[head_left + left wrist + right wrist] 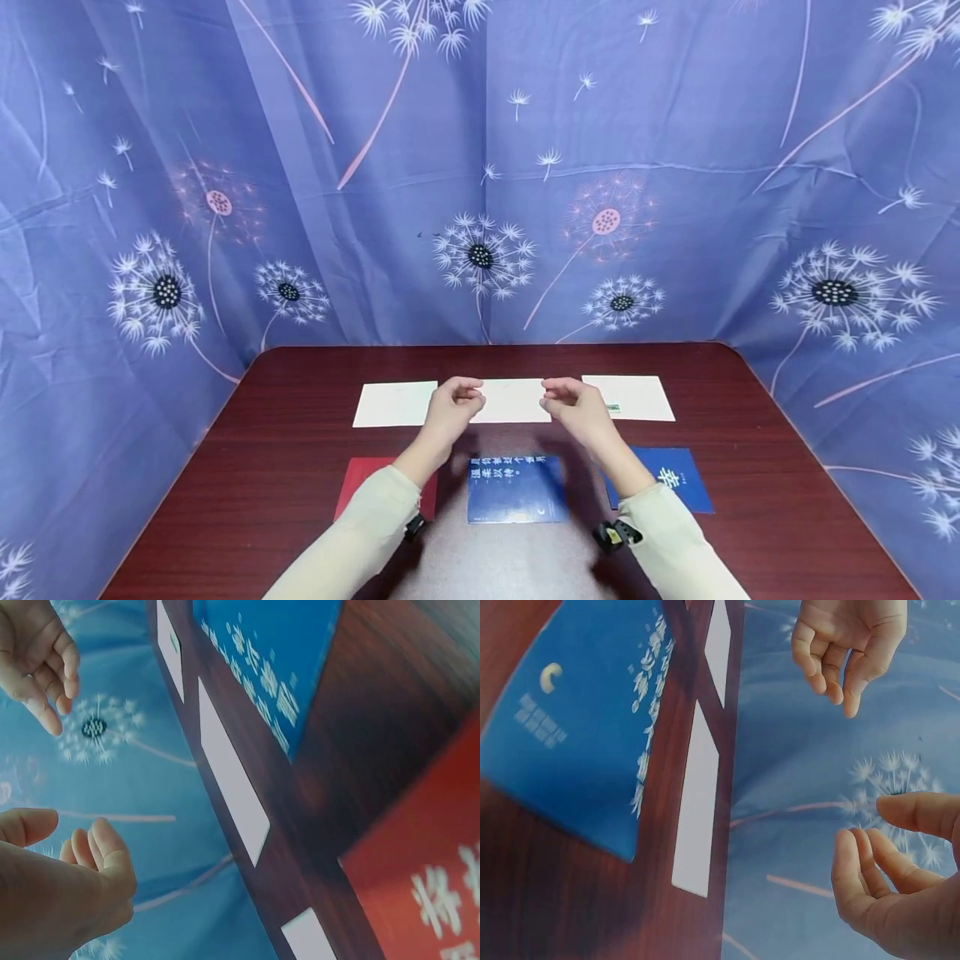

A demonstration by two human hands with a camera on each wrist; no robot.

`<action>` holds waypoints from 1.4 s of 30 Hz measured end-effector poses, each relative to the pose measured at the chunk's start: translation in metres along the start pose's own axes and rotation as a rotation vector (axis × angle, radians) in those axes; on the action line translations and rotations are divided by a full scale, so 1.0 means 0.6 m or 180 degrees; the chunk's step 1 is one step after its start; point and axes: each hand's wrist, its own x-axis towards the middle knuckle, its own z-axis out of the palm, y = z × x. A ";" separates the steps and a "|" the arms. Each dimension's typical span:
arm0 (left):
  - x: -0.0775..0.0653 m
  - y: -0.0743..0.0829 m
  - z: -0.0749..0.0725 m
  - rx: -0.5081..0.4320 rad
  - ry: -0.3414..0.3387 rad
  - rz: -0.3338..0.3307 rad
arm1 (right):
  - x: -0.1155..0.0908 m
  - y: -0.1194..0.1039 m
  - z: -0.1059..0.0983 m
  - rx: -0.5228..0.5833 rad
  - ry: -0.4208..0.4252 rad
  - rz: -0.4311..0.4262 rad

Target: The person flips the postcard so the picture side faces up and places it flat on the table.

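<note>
Both hands hover over the far half of the table with loosely bent fingers and nothing held. My left hand is near the left end of the middle white card; my right hand is near its right end. In the left wrist view, a gap shows between the thumb and fingers of the left hand. The right wrist view likewise shows the right hand with thumb and fingers apart. A left white card and a right white card, with a small green mark, flank the middle one.
Nearer me lie a red card, partly hidden by the left forearm, a blue card with white characters in the middle, and another blue card at right. Behind the dark red wooden table hangs a blue dandelion-patterned curtain.
</note>
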 end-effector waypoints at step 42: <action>0.053 -0.056 -0.242 0.0353 0.0451 -0.0427 | 0.085 -0.038 0.234 0.0330 -0.0657 -0.0460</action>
